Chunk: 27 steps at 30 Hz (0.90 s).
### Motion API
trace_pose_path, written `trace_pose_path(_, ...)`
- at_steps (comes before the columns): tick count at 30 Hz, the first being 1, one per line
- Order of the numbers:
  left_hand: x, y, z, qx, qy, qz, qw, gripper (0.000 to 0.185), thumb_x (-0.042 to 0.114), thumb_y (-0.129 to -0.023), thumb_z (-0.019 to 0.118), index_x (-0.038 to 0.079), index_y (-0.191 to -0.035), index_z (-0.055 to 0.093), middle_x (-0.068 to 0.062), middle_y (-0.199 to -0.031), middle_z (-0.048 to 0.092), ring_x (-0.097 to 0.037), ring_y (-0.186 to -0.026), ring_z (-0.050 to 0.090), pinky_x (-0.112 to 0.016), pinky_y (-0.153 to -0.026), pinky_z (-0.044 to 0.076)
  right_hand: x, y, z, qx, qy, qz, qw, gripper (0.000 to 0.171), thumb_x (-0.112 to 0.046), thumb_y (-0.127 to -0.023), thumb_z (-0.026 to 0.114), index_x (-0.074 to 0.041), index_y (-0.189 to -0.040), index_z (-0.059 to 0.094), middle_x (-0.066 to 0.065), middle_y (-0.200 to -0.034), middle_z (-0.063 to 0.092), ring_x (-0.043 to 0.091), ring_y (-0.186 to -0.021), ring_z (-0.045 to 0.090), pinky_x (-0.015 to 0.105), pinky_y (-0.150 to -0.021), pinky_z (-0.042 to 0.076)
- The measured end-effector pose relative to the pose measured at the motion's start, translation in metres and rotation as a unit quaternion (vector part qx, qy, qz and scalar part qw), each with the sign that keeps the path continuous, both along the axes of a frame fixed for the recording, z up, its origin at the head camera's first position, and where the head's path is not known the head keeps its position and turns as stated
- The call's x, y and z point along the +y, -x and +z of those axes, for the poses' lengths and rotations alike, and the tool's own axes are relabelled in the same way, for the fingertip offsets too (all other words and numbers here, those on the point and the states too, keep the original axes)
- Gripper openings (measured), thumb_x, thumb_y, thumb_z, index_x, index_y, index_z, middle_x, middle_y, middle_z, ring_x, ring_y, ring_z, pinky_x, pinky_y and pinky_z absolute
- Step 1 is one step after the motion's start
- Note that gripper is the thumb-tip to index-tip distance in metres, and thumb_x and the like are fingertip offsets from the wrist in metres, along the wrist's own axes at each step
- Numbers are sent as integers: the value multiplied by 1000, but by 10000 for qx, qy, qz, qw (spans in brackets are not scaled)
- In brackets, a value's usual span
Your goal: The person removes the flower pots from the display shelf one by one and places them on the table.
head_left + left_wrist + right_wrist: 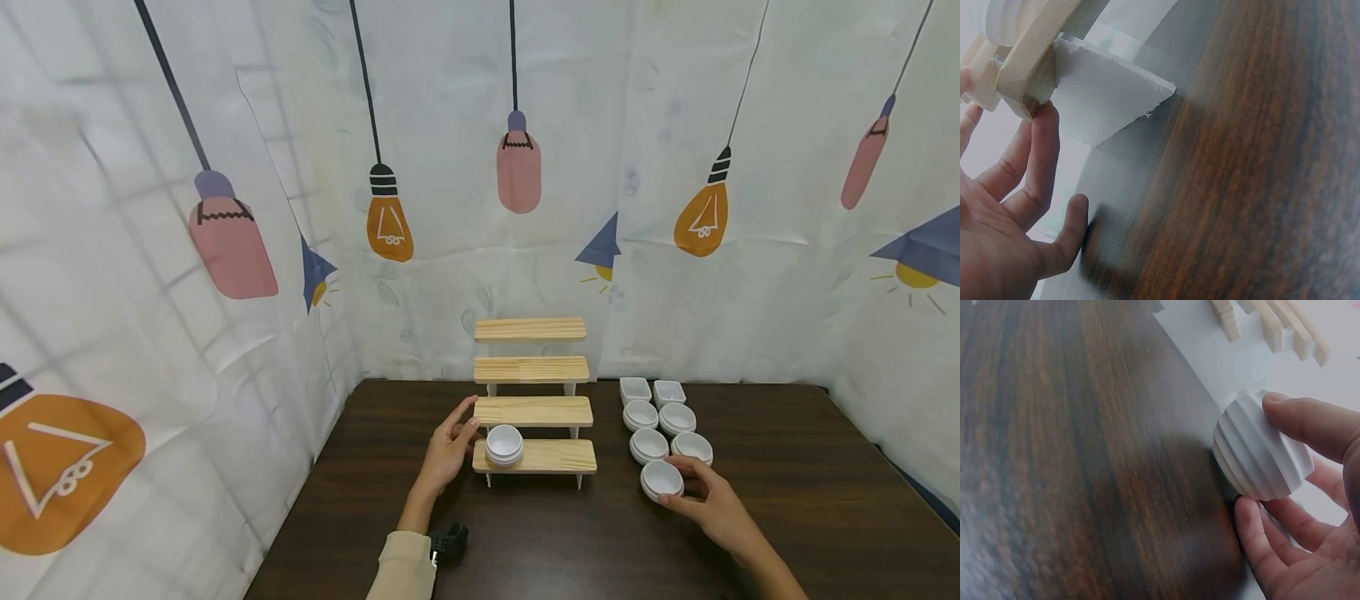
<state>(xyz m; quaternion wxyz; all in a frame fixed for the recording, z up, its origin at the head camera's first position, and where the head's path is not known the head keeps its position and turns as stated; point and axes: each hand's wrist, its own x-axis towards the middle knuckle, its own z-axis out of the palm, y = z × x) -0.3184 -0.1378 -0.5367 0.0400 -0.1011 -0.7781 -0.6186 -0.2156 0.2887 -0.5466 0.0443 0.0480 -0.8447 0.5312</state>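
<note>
My right hand pinches a small round white bowl, thumb on one side and fingers on the other. Horizontal ridges run round this bowl's side in the right wrist view, where it sits low, close over the table. A four-step wooden display stand stands left of it. My left hand is at the stand's left end, its fingers extended. In the left wrist view a fingertip touches the end of a plank. Another round white bowl stands on the lowest step, at its left.
Behind the held bowl, more round white bowls stand in two columns, with two square white bowls at the back. All are on the dark wooden table. A white curtain printed with lamps hangs behind the table and at the sides.
</note>
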Motion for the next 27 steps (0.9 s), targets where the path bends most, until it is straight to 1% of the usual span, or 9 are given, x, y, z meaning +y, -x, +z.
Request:
trace_pose_path(6, 1, 0, 0, 10, -54, 28, 10000, 47, 33, -105, 60, 28, -151, 51, -20, -92, 74, -19, -84, 71, -34, -73, 61, 2, 1, -1, -72, -98, -40, 9999, 61, -19, -85, 84, -6, -139, 56, 17, -128, 63, 3, -96, 63, 24, -75, 55)
trace_pose_path(13, 1, 0, -2, 134, -54, -4, 9999, 48, 32, -105, 59, 26, -151, 51, -15, -89, 74, -15, -81, 71, -29, -70, 60, 5, 0, -1, -95, -93, 108, 9999, 60, -18, -88, 81, -3, -140, 54, 19, -128, 62, 3, -95, 61, 24, -74, 54)
trace_pose_path(15, 0, 0, -2, 171, -63, -14, 9998, 48, 32, -105, 59, 25, -151, 51, -15, -88, 74, -15, -80, 71, -29, -70, 60, 5, -1, -1, -115, -93, 94, 9998, 60, -18, -88, 81, -4, -140, 55, 19, -129, 63, 3, -96, 61, 24, -74, 54)
trace_pose_path(17, 0, -1, -1, 131, -77, -11, 9999, 47, 34, -105, 60, 28, -151, 52, -14, -89, 74, -16, -81, 71, -29, -70, 60, 6, -1, -1, -147, -81, 90, 9998, 60, -18, -88, 81, -4, -140, 55, 19, -129, 63, 4, -96, 61, 24, -74, 54)
trace_pose_path(19, 0, -1, -1, 100, -104, -27, 9999, 48, 33, -104, 60, 26, -151, 51, -16, -90, 75, -19, -83, 71, -30, -70, 60, 7, -1, -1, -153, -87, 93, 9998, 59, -18, -89, 80, -4, -141, 55, 18, -129, 63, 4, -96, 61, 24, -74, 54)
trace_pose_path(22, 0, -1, 0, -1, -146, -11, 9999, 47, 33, -104, 60, 30, -150, 52, -16, -92, 75, -21, -85, 71, -29, -71, 59, 7, -1, -1, -168, -58, 94, 9998, 59, -17, -89, 80, -4, -141, 55, 18, -128, 63, 5, -95, 61, 24, -74, 54)
trace_pose_path(24, 0, -1, 0, 1, -142, -23, 9999, 48, 33, -104, 61, 28, -151, 51, -17, -93, 75, -21, -86, 71, -29, -71, 59, 8, -1, 0, -168, -55, 115, 9998, 58, -16, -90, 79, -4, -141, 54, 18, -128, 63, 4, -95, 60, 24, -74, 53)
trace_pose_path(26, 0, -1, 0, 10, -85, -18, 10000, 48, 34, -104, 60, 28, -151, 51, -17, -93, 75, -18, -84, 71, -28, -71, 59, 8, -2, 0, -188, -50, 134, 9997, 59, -16, -90, 79, -3, -142, 54, 18, -129, 63, 4, -95, 60, 24, -74, 53)
trace_pose_path(27, 0, -1, 0, 14, -68, -23, 10000, 49, 34, -104, 60, 27, -152, 50, -16, -93, 75, -18, -83, 71, -28, -71, 59, 8, -2, 0, -203, -53, 135, 9997, 59, -16, -90, 78, -3, -142, 54, 18, -129, 63, 4, -94, 60, 24, -74, 53)
